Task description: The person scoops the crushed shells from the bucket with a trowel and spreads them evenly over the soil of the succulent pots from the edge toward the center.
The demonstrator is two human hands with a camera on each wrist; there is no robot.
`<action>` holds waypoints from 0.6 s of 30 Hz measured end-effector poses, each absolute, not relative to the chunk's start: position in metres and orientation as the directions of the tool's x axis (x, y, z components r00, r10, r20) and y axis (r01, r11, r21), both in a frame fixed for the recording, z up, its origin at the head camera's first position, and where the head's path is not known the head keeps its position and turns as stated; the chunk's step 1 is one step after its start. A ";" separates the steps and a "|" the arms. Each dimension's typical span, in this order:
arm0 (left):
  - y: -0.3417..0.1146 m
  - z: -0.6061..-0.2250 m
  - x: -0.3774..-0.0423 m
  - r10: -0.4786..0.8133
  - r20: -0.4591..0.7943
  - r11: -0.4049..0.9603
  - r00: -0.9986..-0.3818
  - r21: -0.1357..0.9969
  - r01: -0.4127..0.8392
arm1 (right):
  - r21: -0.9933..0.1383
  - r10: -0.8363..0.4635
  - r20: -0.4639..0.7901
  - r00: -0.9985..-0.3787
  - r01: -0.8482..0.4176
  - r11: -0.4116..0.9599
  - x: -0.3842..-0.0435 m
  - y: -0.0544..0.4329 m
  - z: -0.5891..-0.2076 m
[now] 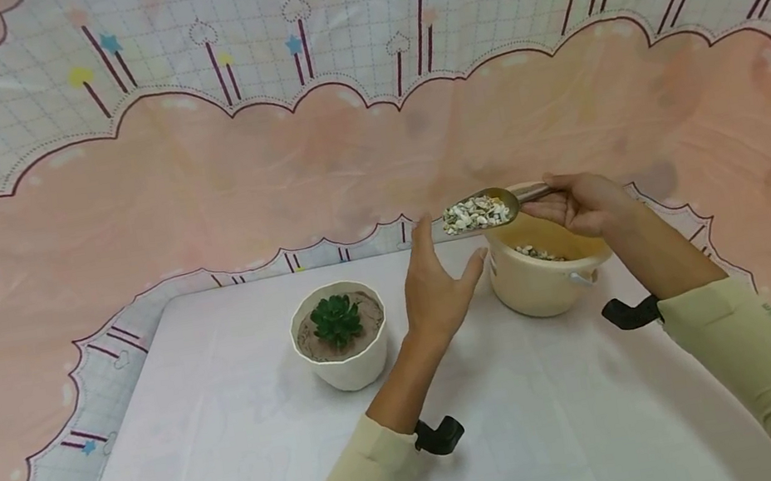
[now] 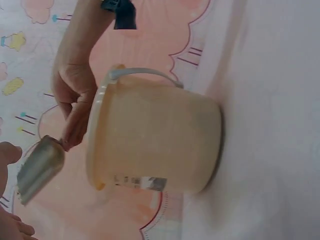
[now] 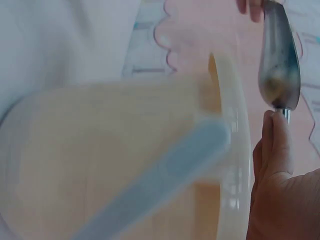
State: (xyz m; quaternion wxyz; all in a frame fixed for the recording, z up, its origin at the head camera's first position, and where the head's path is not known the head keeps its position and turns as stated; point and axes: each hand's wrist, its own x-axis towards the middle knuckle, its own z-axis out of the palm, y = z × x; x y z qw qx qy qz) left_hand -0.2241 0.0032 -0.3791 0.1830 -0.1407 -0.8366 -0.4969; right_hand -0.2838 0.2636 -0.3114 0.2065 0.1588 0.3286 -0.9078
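Note:
My right hand (image 1: 580, 203) grips the handle of a metal scoop (image 1: 514, 202) above a cream bucket (image 1: 539, 279). The scoop is heaped with small white and greenish stone chips (image 1: 475, 213). More chips (image 1: 537, 253) lie inside the bucket. My left hand (image 1: 439, 291) is raised with its fingers extended and thumb spread, close to the scoop's tip and holding nothing. Seen in the left wrist view, the scoop (image 2: 41, 170) tilts slightly with its mouth toward the left hand. To the left, a white faceted pot (image 1: 349, 371) holds a green succulent (image 1: 337, 320) in brown soil.
Pot and bucket stand on a white-covered table (image 1: 234, 433). A pink and white printed cloth (image 1: 313, 168) hangs behind it. The bucket's grey handle (image 2: 145, 74) is folded down along its side. Black wrist mounts (image 1: 441, 436) sit on both sleeves.

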 end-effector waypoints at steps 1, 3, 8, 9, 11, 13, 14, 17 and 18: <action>0.000 -0.377 -0.222 0.046 0.455 0.467 -0.889 0.777 0.422 | -0.529 -0.276 -0.424 -0.863 0.483 -0.698 -0.282 0.260 -0.311; -0.008 -0.375 -0.217 0.032 0.473 0.467 -0.881 0.772 0.431 | -0.535 -0.276 -0.428 -0.860 0.488 -0.690 -0.279 0.254 -0.312; -0.024 -0.370 -0.206 0.014 0.518 0.471 -0.855 0.751 0.463 | -0.563 -0.293 -0.407 -0.865 0.490 -0.665 -0.274 0.240 -0.315; -0.027 -0.370 -0.204 0.012 0.525 0.470 -0.851 0.748 0.468 | -0.555 -0.328 -0.379 -0.865 0.497 -0.667 -0.276 0.241 -0.321; -0.032 -0.370 -0.201 0.012 0.534 0.461 -0.845 0.747 0.479 | -0.560 -0.361 -0.348 -0.865 0.501 -0.660 -0.274 0.236 -0.323; -0.037 -0.370 -0.197 0.013 0.538 0.444 -0.843 0.752 0.487 | -0.564 -0.381 -0.334 -0.862 0.507 -0.653 -0.272 0.231 -0.325; -0.040 -0.370 -0.196 0.013 0.541 0.436 -0.841 0.753 0.492 | -0.562 -0.383 -0.336 -0.860 0.510 -0.651 -0.270 0.227 -0.325; -0.047 -0.369 -0.192 0.012 0.541 0.429 -0.841 0.757 0.493 | -0.579 -0.351 -0.372 -0.859 0.510 -0.636 -0.263 0.212 -0.319; -0.050 -0.368 -0.190 0.008 0.539 0.438 -0.842 0.755 0.488 | -0.588 -0.346 -0.376 -0.859 0.510 -0.628 -0.262 0.208 -0.318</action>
